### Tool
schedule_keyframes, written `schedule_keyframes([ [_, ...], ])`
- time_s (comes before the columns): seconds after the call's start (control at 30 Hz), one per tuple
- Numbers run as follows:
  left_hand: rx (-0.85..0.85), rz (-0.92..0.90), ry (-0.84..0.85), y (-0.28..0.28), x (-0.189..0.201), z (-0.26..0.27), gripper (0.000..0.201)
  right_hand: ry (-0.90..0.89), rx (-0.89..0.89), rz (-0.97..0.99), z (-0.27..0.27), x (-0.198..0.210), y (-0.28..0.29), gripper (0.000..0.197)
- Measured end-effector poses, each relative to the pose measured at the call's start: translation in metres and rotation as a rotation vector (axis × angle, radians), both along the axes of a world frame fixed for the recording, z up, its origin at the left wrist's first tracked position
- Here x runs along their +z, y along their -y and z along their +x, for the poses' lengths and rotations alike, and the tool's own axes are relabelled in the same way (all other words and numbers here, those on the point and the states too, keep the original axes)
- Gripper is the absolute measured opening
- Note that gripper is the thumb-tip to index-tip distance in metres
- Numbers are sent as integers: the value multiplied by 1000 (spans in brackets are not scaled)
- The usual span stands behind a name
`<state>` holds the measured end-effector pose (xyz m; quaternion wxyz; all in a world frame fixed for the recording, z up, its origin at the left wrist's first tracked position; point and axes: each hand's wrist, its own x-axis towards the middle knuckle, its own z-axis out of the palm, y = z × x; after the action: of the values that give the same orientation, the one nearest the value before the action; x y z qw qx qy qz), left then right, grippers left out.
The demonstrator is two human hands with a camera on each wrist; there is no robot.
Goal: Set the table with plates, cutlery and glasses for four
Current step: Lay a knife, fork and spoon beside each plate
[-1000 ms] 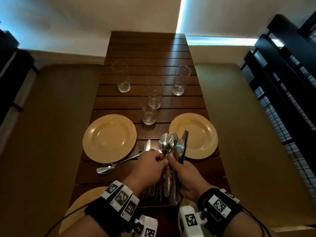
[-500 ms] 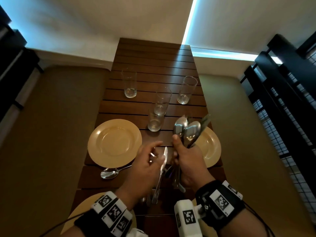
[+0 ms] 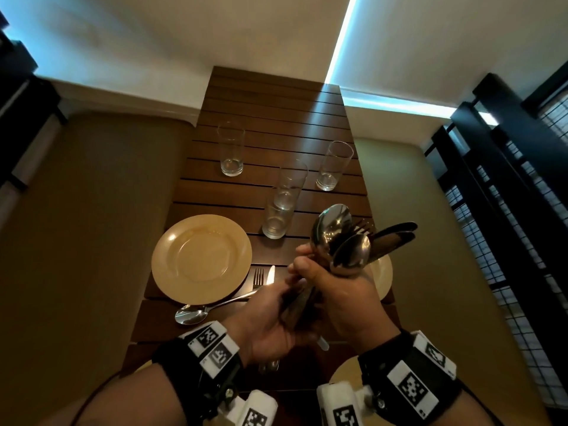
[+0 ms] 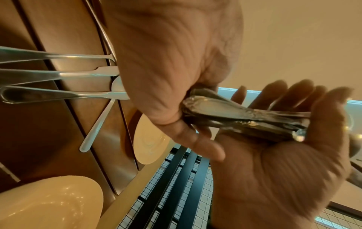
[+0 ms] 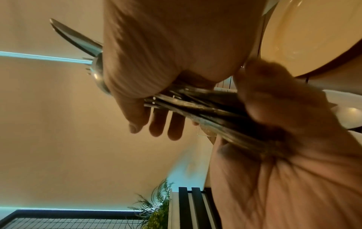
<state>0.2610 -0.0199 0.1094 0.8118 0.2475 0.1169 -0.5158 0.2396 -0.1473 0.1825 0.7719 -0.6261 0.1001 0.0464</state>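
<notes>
Your right hand (image 3: pixel 344 290) grips a cutlery bundle (image 3: pixel 353 241) above the table's right edge (image 3: pixel 367 207); your left hand (image 3: pixel 270 321) cups the handle ends, fingers loosely curled around them. The handles fan loosely, so pulling 1 piece could drag others out and drop them onto the glasses or plates. Counted: 4 glasses (image 3: pixel 278 216), 2 nested mid-table; 4 plates (image 3: pixel 201 259), 2 at the near edge barely visible; 1 fork (image 3: pixel 258 277), 1 knife (image 3: pixel 270 274) and 1 spoon (image 3: pixel 196 312) laid by the left plate.
</notes>
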Motion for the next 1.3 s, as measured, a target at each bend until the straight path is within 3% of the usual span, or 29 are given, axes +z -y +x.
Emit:
schedule_keyframes([
  [0.17,-28,183,-50,-2,-11,1,35,37,63,-108,-1,-5,12,25],
  [0.33,-192,229,-25,-2,-10,0,41,-74,60,286,-3,-13,13,44],
  [0.4,-214,268,-25,1,-13,-1,38,-142,-15,375,-3,-22,14,45],
  [0.5,-239,318,-33,6,-21,-7,34,-219,-218,459,-1,-37,15,32],
  [0.6,-257,353,-48,7,-34,-14,42,-356,-401,548,-5,-54,26,26],
  [0.67,-274,479,63,1,-47,-12,45,-452,-470,585,-12,-69,39,25],
  [0.8,-212,1046,489,-16,-72,3,29,-530,-503,583,-36,-93,63,24],
  [0.9,-321,1360,760,-18,-87,9,20,-550,-507,571,-50,-101,75,26],
  [1.1,-591,1541,1076,23,-107,2,26,-601,-515,538,-69,-109,91,28],
  [1.3,-664,1610,1002,38,-119,8,18,-643,-509,530,-81,-112,101,28],
])
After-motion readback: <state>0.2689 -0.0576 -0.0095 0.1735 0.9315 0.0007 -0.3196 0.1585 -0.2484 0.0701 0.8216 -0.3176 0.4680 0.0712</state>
